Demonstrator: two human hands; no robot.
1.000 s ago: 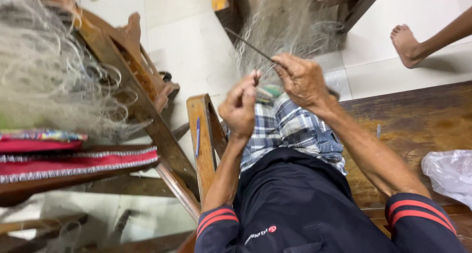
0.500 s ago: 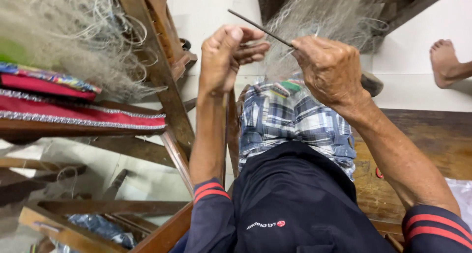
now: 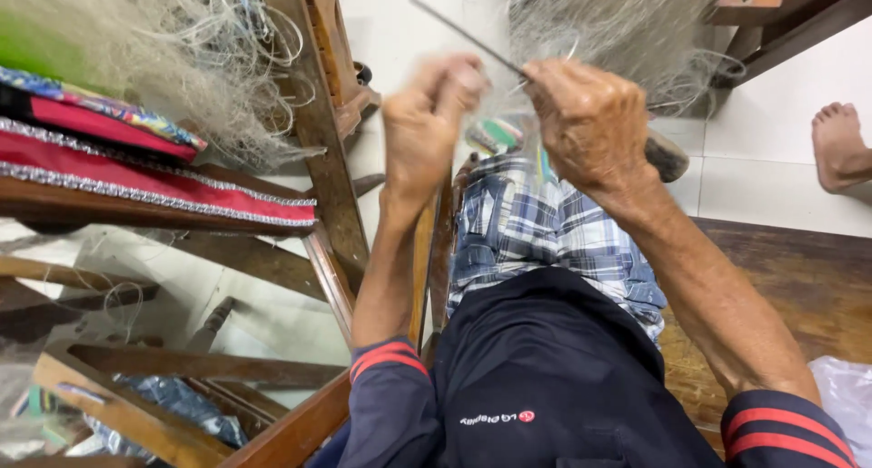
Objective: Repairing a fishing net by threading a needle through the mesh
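Head view: thin dark netting needle (image 3: 463,34) slants up-left from right hand (image 3: 590,123), grip closed around its lower end, raised above lap. Left hand (image 3: 427,123) just beside, fist closed, blurred; held strand cannot tell. Pale fishing net (image 3: 618,23) hangs behind hands. Wooden chair frame (image 3: 318,132) left, red cushion (image 3: 145,173), bare foot (image 3: 840,145) far right.
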